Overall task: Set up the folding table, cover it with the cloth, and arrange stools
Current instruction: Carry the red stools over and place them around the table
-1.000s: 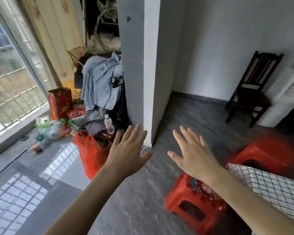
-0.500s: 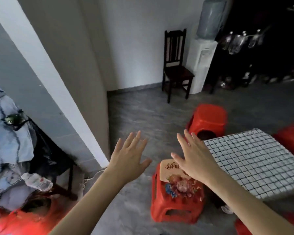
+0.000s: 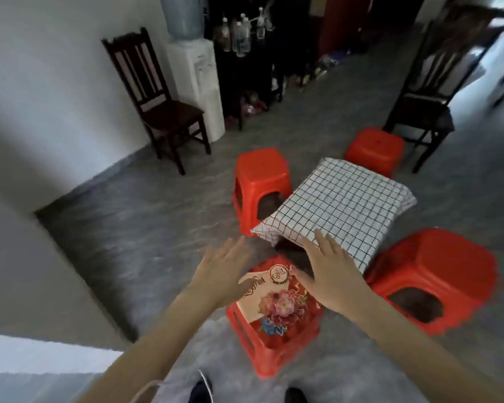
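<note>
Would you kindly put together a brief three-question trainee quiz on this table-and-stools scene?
1. How many red stools stand around the table?
2. True or false: the checked cloth already covers the table.
3. What does the left hand hold? A) a stool B) the cloth C) nothing

Key:
1. Four; the nearest, the flowered stool, has a picture on its seat.
2. True.
3. C; the right hand is also open and empty.

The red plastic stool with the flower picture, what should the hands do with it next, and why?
Probably grip the red plastic stool with the flower picture and line it up beside the checked white tablecloth. Both the open left hand and open right hand hover above it, holding nothing.
</note>
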Available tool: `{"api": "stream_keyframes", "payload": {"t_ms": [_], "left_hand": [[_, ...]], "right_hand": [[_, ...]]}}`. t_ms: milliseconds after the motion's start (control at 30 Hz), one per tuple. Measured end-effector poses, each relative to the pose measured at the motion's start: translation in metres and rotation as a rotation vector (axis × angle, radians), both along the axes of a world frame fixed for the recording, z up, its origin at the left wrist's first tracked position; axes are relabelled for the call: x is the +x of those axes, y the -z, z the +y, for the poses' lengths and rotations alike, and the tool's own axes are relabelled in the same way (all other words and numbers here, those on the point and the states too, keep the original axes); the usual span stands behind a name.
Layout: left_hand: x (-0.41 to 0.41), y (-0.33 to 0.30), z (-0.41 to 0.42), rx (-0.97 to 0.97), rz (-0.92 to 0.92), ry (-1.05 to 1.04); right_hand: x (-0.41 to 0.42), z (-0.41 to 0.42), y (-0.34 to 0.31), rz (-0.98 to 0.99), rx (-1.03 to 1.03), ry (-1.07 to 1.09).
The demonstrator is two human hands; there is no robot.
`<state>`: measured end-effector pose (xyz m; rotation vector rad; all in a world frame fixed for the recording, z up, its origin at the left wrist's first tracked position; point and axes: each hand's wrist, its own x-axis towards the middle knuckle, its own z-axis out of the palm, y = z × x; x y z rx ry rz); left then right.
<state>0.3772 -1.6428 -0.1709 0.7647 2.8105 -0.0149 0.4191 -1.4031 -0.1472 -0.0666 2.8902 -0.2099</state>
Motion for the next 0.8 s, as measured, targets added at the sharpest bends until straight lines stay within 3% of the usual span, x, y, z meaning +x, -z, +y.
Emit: {"api": "stream_keyframes", "payload": {"t_ms": [200,433,800], "left_hand": [[-0.056,0.035,-0.031,-0.036,-0.040,0.329],[-0.076,0.083,-0.060,0.001,-0.188,0.448],[-0.101,0.265,-0.056,-0.100,-0.233,0.592]], "right_hand": [[0.023,-0.035,0.024,-0.016,-0.031,0.315],[0.038,-0.084,0.060,-0.057,-0.077,0.540],[0.031,-0.104,0.224,-0.187,-0.183,0.672]]}}
